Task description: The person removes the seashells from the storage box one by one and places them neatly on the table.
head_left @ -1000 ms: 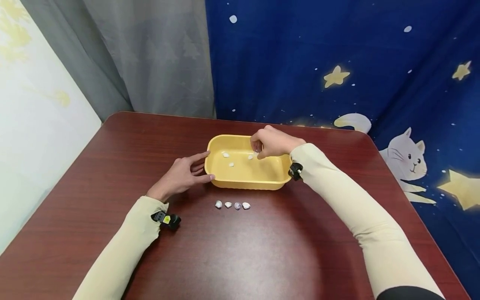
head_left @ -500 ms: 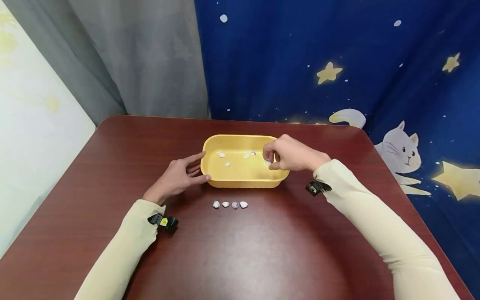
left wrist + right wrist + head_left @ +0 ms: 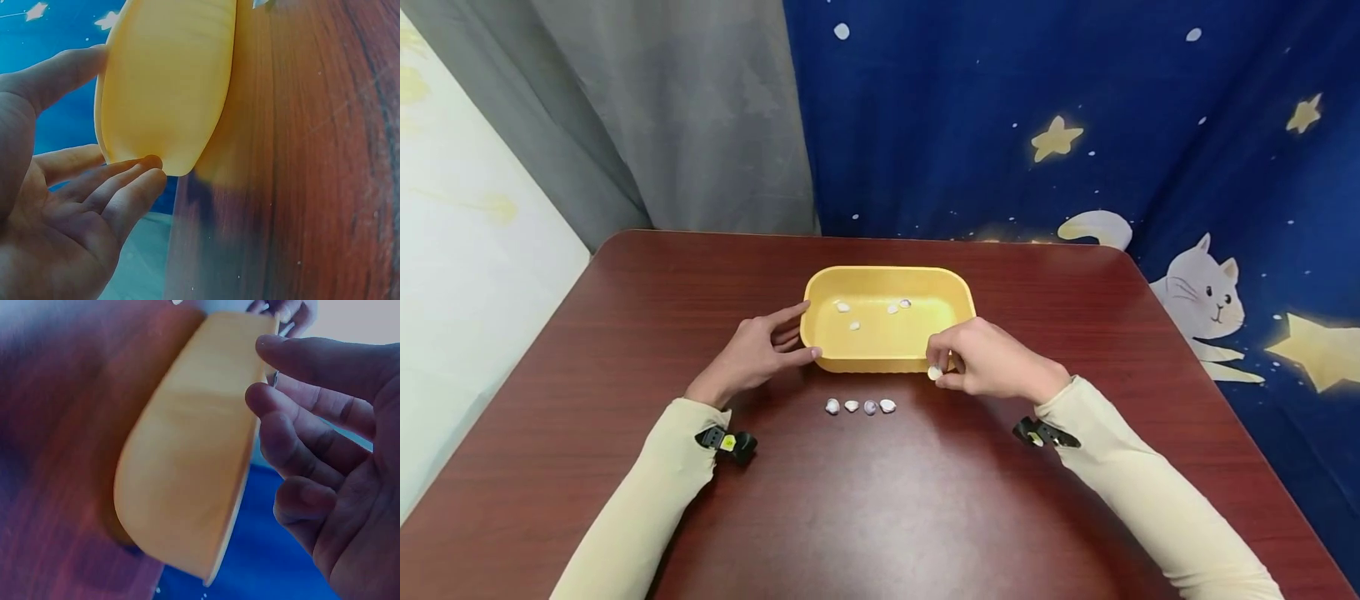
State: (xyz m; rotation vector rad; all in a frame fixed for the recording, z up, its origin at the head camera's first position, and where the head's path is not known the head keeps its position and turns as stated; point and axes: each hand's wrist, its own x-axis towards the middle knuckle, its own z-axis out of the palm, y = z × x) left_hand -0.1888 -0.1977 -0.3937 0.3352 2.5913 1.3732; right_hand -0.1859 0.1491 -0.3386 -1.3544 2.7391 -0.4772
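Note:
A yellow plastic basin [image 3: 880, 365] stands on the table, with several small whitish seashells [image 3: 892, 309] lying apart on its floor. My left hand [image 3: 751, 354] rests against the basin's left end, its fingers fairly straight and spread from the near corner to the far side. In the left wrist view its thumb and fingertips touch the yellow wall [image 3: 169, 81]. Over the basin's near right corner, my right hand [image 3: 988, 358] pinches a pale seashell [image 3: 934, 373] between thumb and fingers. In the right wrist view the pinched shell is mostly hidden behind the fingers [image 3: 281, 434].
Several seashells [image 3: 870, 407], white and purplish, form a short row on the dark red wooden table [image 3: 880, 500] in front of the basin. Behind the table hang a grey curtain [image 3: 700, 125] and a blue starry one [image 3: 925, 125].
My right hand has gone from the basin's middle to its right side, then come toward me over the near rim with a seashell pinched. My left hand keeps its place at the basin.

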